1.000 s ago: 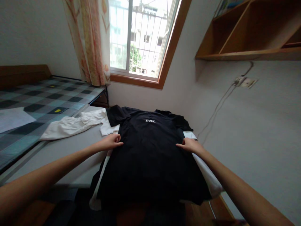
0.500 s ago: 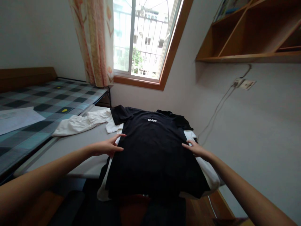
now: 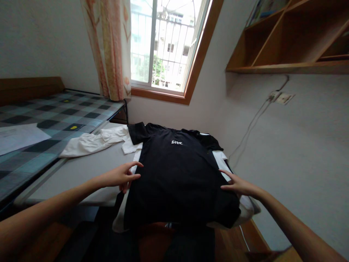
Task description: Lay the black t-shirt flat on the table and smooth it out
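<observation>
A black T-shirt [image 3: 177,178] lies spread flat with its collar away from me and a small white print near the top. White clothing [image 3: 219,160] shows beneath it along both sides. At the shirt's left edge, my left hand [image 3: 125,176] has thumb and forefinger spread, their tips by the cloth. My right hand [image 3: 236,184] is at the right edge, thumb and forefinger apart over the black fabric, the other fingers partly hidden. The shirt's lower right side looks bunched beside that hand.
Under the clothes is a pale tabletop [image 3: 87,173], with a white sleeve [image 3: 84,145] stretched leftward. A checkered bed [image 3: 54,116] holding paper sheets [image 3: 21,137] adjoins it. A wall [image 3: 300,153] stands close on the right; a wooden shelf [image 3: 286,68] hangs above.
Both hands have moved nearer to me along the shirt's sides, the right one also a little outward. The shirt's right edge has shifted inward, baring more white cloth, and its lower right corner has creased.
</observation>
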The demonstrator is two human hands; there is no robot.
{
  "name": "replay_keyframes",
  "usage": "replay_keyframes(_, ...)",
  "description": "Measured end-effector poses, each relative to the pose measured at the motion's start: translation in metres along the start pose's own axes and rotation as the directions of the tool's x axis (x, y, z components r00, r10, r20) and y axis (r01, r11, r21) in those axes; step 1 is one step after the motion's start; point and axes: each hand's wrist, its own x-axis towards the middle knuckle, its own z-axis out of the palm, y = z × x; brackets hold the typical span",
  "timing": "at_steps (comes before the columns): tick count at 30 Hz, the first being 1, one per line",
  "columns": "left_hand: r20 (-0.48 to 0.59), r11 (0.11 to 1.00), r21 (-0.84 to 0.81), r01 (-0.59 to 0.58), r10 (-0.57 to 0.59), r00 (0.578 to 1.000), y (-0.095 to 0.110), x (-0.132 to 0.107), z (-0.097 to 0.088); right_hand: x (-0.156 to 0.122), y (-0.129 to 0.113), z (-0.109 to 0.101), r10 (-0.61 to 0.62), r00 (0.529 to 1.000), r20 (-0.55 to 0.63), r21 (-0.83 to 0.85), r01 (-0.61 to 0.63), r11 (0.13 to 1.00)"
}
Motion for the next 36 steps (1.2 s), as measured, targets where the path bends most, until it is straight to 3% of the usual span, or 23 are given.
replay_keyframes(3,-0.211,0.957,0.259,-0.13,0.188,0.959,0.005,0.023,-0.014,-0.009,-0.015,-0.002,-0.106,0.994,0.021,-0.071,0.107,0.992)
replay_keyframes(7,-0.326,0.882,0.42,-0.213,0.365,0.872,0.004,0.058,-0.042,-0.031,-0.032,-0.007,-0.266,0.96,0.085,0.028,0.264,0.964)
replay_keyframes(9,-0.387,0.855,0.475,-0.206,0.413,0.824,0.0,0.075,-0.058,-0.04,-0.03,-0.01,-0.205,0.967,0.15,0.073,0.196,0.978)
replay_keyframes(12,-0.497,0.832,0.541,-0.123,0.434,0.751,-0.004,0.099,-0.082,-0.04,-0.018,-0.017,0.076,0.959,0.273,-0.03,-0.07,0.997)
replay_keyframes(14,-0.562,0.833,0.55,-0.061,0.423,0.711,-0.003,0.113,-0.095,-0.032,-0.012,-0.025,0.162,0.956,0.244,-0.103,-0.14,0.985)
replay_keyframes(15,-0.594,0.844,0.535,-0.042,0.412,0.691,-0.002,0.12,-0.101,-0.027,-0.013,-0.029,0.136,0.972,0.193,-0.118,-0.114,0.986)
replay_keyframes(17,-0.679,0.907,0.42,-0.041,0.343,0.649,0.003,0.133,-0.112,-0.013,-0.02,-0.035,-0.001,0.999,0.054,-0.135,0.008,0.991)
replay_keyframes(20,-0.771,0.987,0.153,-0.054,0.153,0.618,0.011,0.154,-0.125,0.01,-0.042,-0.034,-0.199,0.978,-0.056,-0.164,0.187,0.969)
replay_keyframes(25,-0.79,0.998,-0.041,-0.041,-0.008,0.613,0.015,0.175,-0.137,0.049,-0.078,-0.003,-0.323,0.946,-0.001,-0.23,0.314,0.921)
replay_keyframes(31,-0.853,0.985,-0.131,-0.113,-0.054,0.519,0.019,0.191,-0.138,0.086,-0.1,0.032,-0.476,0.877,-0.069,-0.338,0.429,0.838)
replay_keyframes(33,-0.879,0.986,-0.123,-0.109,-0.057,0.473,0.021,0.193,-0.138,0.095,-0.1,0.036,-0.491,0.863,-0.115,-0.336,0.431,0.837)
replay_keyframes(36,-0.93,0.991,-0.097,-0.089,-0.059,0.364,0.014,0.185,-0.136,0.102,-0.098,0.037,-0.476,0.86,-0.187,-0.318,0.405,0.857)
